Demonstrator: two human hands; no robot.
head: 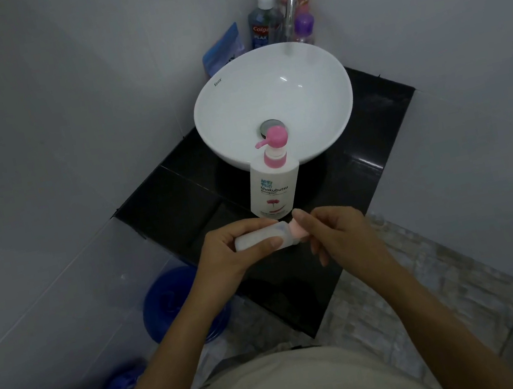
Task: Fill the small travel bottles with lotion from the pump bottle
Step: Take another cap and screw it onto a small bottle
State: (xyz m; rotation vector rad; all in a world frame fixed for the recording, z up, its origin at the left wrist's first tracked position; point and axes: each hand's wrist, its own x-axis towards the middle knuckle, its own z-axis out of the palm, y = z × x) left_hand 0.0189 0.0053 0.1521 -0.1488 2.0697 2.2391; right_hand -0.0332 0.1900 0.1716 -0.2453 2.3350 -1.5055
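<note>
left hand (pixel 240 248) wraps the travel bottle (pixel 261 238), hiding its middle; right hand (pixel 330 232) pinches the half-covered pink cap (pixel 299 229)

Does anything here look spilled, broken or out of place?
Nothing stands out. The pump bottle stands upright on the black counter in front of the white basin, with no lotion spilled around it. The left hand holds a small travel bottle sideways while the right hand grips its pink cap.
</note>
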